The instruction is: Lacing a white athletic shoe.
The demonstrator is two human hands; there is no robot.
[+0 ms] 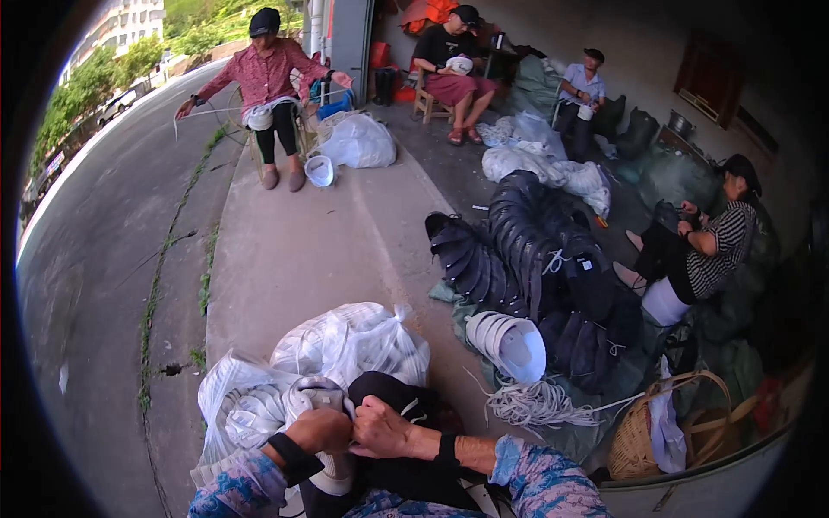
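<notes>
In front of my lap, both hands are brought together with their fingers closed. My left hand [321, 429] is bent over a white, cap-like fabric piece [313, 394], part of which shows above and below the hand. Right beside it, my right hand [382, 429] is pinched shut; whatever lies between its fingers is too small to make out. Dark cloth [384, 388] covers my legs just behind the hands. Clear plastic bags [350, 341] full of white pieces bulge beyond and to the left of my hands.
To the right lie nested white caps [505, 345], a heap of white cord [540, 406] and a wicker basket [635, 440]. Rows of stacked black caps [527, 242] rest on green sheeting. Several people sit around, one in a red patterned shirt [272, 73] with arms spread.
</notes>
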